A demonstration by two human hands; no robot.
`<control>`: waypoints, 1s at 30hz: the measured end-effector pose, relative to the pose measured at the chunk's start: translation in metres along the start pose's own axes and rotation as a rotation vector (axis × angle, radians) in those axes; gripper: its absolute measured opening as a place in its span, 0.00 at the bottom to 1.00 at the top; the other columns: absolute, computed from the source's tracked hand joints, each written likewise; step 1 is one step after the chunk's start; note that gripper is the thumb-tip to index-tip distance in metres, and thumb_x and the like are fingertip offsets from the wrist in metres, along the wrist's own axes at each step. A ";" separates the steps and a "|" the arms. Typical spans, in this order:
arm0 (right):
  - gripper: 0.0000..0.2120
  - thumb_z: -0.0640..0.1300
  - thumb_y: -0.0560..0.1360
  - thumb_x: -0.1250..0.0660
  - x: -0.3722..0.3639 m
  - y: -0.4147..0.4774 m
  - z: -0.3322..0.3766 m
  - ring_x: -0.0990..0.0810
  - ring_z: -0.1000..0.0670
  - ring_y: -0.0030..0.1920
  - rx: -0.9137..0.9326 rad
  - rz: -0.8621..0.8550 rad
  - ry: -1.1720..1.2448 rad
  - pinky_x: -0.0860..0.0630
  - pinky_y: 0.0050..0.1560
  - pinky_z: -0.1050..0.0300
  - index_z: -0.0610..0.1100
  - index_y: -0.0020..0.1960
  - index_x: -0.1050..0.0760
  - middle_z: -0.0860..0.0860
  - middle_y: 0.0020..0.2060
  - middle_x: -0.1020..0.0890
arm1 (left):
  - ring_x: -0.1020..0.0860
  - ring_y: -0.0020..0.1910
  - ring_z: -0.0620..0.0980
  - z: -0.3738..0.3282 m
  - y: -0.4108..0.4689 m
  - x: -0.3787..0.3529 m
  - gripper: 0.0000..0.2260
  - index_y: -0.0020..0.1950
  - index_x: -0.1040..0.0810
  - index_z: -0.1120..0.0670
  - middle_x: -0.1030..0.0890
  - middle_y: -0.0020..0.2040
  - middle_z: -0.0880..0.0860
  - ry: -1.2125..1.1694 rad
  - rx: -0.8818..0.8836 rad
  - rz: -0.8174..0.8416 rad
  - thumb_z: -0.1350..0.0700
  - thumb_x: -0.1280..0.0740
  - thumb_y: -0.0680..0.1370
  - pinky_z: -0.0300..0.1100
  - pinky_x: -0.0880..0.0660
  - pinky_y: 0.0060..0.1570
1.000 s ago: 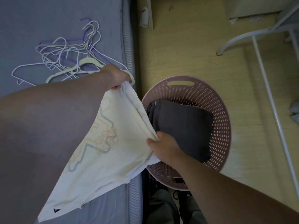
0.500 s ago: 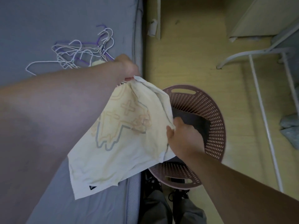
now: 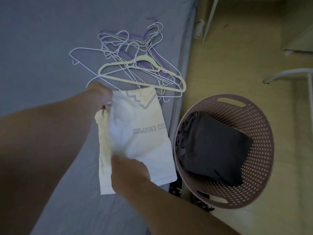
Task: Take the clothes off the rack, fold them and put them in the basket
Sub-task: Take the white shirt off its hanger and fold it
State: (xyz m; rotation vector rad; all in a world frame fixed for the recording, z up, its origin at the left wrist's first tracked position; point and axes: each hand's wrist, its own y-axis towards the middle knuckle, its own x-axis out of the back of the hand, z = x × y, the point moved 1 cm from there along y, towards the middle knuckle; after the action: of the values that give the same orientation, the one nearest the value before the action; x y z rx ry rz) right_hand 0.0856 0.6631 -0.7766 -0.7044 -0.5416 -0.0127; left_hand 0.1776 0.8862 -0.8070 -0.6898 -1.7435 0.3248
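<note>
White shirt point(image 3: 138, 133), folded into a long strip with a grey and yellow print facing up, over the bed point(image 3: 42, 48) close to its right edge. Whether it lies flat or is partly lifted cannot be told. Left hand point(image 3: 100, 92) pinches the shirt's far left corner; the fingers are blurred. Right hand point(image 3: 130, 170) grips the near end, fingers curled onto the cloth. The shirt's far edge meets a heap of wire and plastic hangers point(image 3: 135, 65) on the bed. Just beside the bed, on the floor point(image 3: 237, 48), stands a pink perforated basket point(image 3: 254, 119) holding one folded dark garment point(image 3: 213, 150). White rack point(image 3: 288, 73) legs show at far right.
</note>
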 end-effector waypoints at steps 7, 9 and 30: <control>0.18 0.34 0.76 0.33 -0.029 0.033 0.019 0.19 0.36 0.56 0.073 0.097 -0.083 0.22 0.52 0.44 0.38 0.65 0.29 0.39 0.55 0.19 | 0.20 0.58 0.58 0.072 0.038 -0.011 0.16 0.61 0.21 0.64 0.18 0.55 0.62 -0.189 0.069 -0.168 0.68 0.33 0.72 0.52 0.23 0.57; 0.18 0.37 0.77 0.33 -0.033 0.040 0.014 0.20 0.37 0.57 0.062 0.137 -0.057 0.23 0.53 0.44 0.39 0.66 0.29 0.40 0.56 0.20 | 0.18 0.50 0.52 0.082 0.044 -0.016 0.15 0.59 0.21 0.63 0.18 0.43 0.59 -0.257 0.103 -0.130 0.69 0.34 0.72 0.54 0.21 0.57; 0.24 0.60 0.83 0.46 0.000 0.074 -0.110 0.23 0.37 0.62 -0.646 -0.329 0.148 0.25 0.55 0.45 0.42 0.67 0.40 0.40 0.65 0.25 | 0.18 0.46 0.59 0.086 0.070 -0.026 0.20 0.61 0.19 0.49 0.17 0.50 0.58 0.164 -0.077 0.049 0.65 0.30 0.72 0.49 0.21 0.54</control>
State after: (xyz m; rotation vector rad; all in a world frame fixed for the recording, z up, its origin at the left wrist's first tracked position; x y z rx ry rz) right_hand 0.1512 0.6516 -0.8908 -1.2234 -0.5062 -0.5637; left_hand 0.1192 0.9376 -0.8910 -0.7936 -1.5920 0.2287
